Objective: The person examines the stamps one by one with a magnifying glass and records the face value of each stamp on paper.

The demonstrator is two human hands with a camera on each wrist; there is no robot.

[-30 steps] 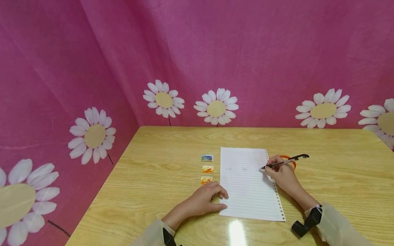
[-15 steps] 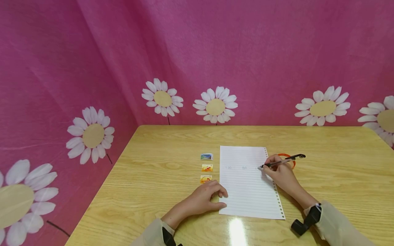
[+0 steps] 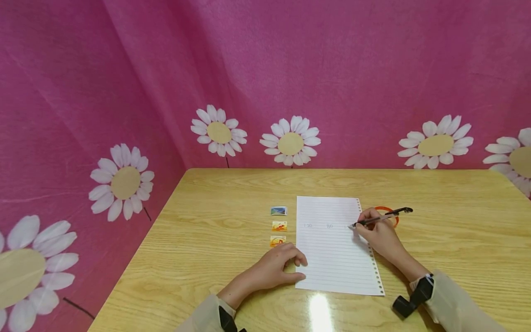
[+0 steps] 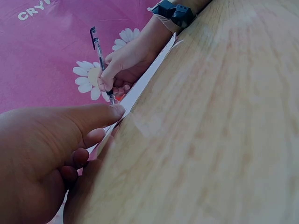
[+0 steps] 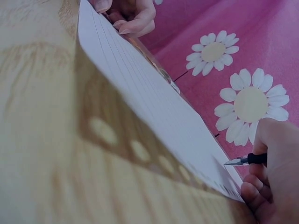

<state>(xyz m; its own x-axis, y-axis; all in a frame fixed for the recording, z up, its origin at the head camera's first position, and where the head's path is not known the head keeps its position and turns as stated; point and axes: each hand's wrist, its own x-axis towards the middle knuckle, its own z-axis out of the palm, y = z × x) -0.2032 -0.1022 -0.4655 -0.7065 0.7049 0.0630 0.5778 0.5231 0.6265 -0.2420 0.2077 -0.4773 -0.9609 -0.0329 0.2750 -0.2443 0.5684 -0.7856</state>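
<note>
My right hand [image 3: 379, 235] pinches a gel pen [image 3: 383, 219] with a clear barrel and black ends. Its tip is at a sheet of lined paper [image 3: 332, 263], just right of a short handwritten stroke. The numbers "120" and "80" stand further left on that line. In the right wrist view the pen's metal tip [image 5: 236, 162] is close to the paper. My left hand [image 3: 275, 269] rests at the sheet's lower left edge, fingers loosely bent. In the left wrist view its thumb [image 4: 105, 114] lies on the paper's edge.
Left of the paper, small stamp-like pictures lie in a column: a blue one [image 3: 279, 210] and two yellow ones [image 3: 280, 226]. An orange-red ring [image 3: 396, 223] is partly hidden behind my right hand. A pink flowered cloth [image 3: 352, 83] hangs behind the wooden table [image 3: 215, 221].
The pen has shifted slightly in angle and position at the third number. My left hand keeps its place on the sheet. The head view has tilted a little.
</note>
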